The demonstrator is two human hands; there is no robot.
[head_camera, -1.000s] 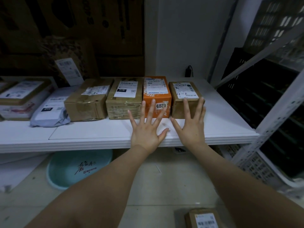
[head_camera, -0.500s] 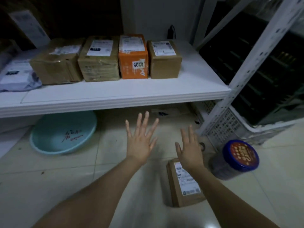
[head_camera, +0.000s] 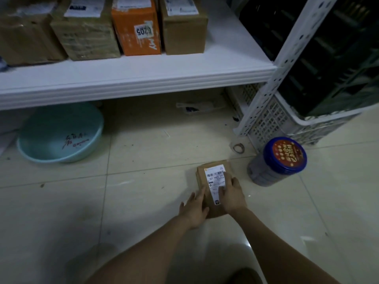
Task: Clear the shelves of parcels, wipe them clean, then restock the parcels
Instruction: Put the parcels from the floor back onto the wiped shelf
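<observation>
Parcels in view: five. One brown floor parcel [head_camera: 213,179] lies flat on the tiled floor [head_camera: 143,191], in front of the shelf [head_camera: 143,74] and near its right end. The white label faces up.

Hands: two, both on the floor parcel.
- My left hand [head_camera: 194,208] rests against the parcel's left side, fingers extended along that edge.
- My right hand [head_camera: 231,193] grips the right side. The thumb lies on the label and the fingers curl over the right edge.

The parcel's underside looks to be in contact with the floor, though I cannot tell for certain.

Shelf stock: four boxes side by side in one row, touching or nearly touching. From left to right:
1. a plain brown box [head_camera: 26,37], cut off by the frame edge;
2. a taped brown box [head_camera: 86,37];
3. an orange box [head_camera: 135,31] with a numbered sticker on its front;
4. a right-hand brown box [head_camera: 184,31].

The front strip of the shelf is bare.

Other items, one of each:
- a teal basin [head_camera: 59,136] on the floor, partly under the shelf at the left;
- a blue-lidded canister [head_camera: 281,160] just right of the floor parcel, not touching it;
- a tape roll [head_camera: 239,148] at the foot of the perforated white post [head_camera: 272,78];
- a white lattice crate [head_camera: 272,119] behind that post;
- a flat white packet [head_camera: 196,104] on the floor under the shelf.
</observation>
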